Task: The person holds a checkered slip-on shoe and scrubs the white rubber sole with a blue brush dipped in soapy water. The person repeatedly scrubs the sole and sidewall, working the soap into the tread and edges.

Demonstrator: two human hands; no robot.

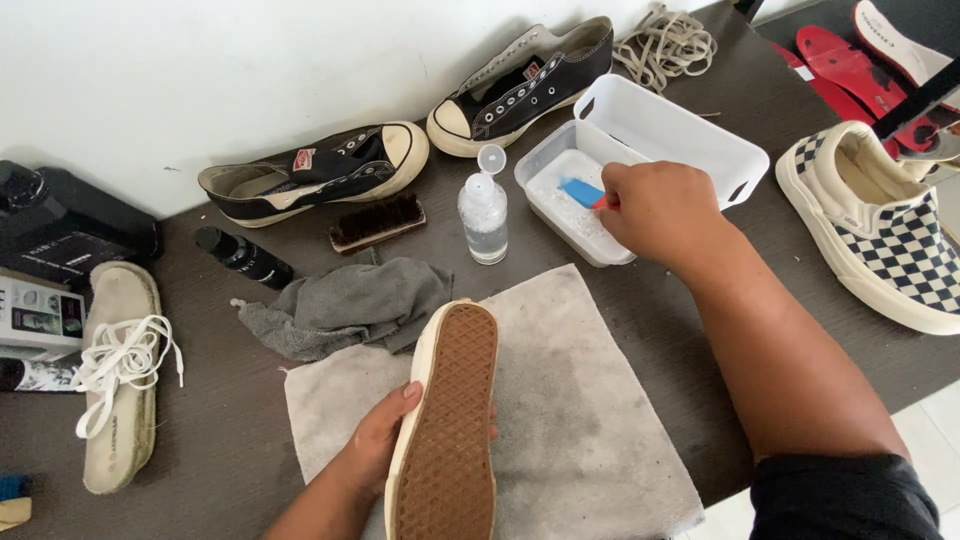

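Shoe (447,420) sole-up over towel (560,420), left hand (375,445) wrapped round its side to steady it. Right hand (655,210) closed on blue brush (582,192), bristles dipped in white tub (690,135) w/ soapy water, prob. to wet it.

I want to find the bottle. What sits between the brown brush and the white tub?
In the head view, a small clear bottle with its cap flipped open stands between the brown brush and the white tub.
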